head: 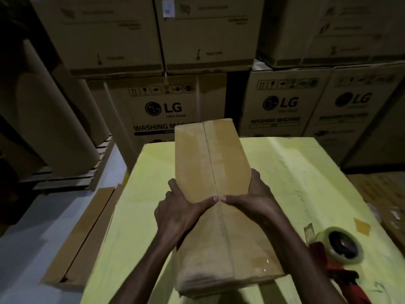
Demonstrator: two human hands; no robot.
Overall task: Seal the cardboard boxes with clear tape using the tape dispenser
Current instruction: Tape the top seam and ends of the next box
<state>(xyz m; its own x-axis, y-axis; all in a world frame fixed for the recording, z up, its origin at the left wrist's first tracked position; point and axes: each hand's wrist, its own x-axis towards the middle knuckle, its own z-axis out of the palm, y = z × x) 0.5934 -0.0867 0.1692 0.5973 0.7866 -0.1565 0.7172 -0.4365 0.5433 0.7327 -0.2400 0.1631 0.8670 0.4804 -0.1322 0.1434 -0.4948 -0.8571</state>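
Both hands are on the cardboard box (pixel 210 163), and it is a long one, lying lengthwise down the middle of the worktop (pixel 306 172). Its near end sits close to the near edge and its far end reaches toward the far edge. The left hand (pixel 182 211) grasps the box's left side, thumb laid across the top face and fingers wrapped down the side. The right hand (pixel 254 198) mirrors it on the right side, again with the thumb on top and the fingers curled round the edge. The two thumb tips almost meet at the centre seam.

A glossy strip of clear tape (pixel 221 227) runs along that seam, with a sheen showing near the box's near end.

The tape dispenser (pixel 337 249) lies off to the right, close to the worktop's right edge and toward the near right corner, apart from the box and from both hands. Its roll of clear tape faces up, and its red handle points toward the near edge. A small brown scrap (pixel 361 226) lies on the surface just beyond it.

Behind the worktop stands a wall of stacked cartons (pixel 164 108) printed with LG and "washing machine". At the left, large brown rolls (pixel 54 119) lean in the dark. A flat piece of cardboard (pixel 87 238) lies on the floor beside the worktop's left edge.
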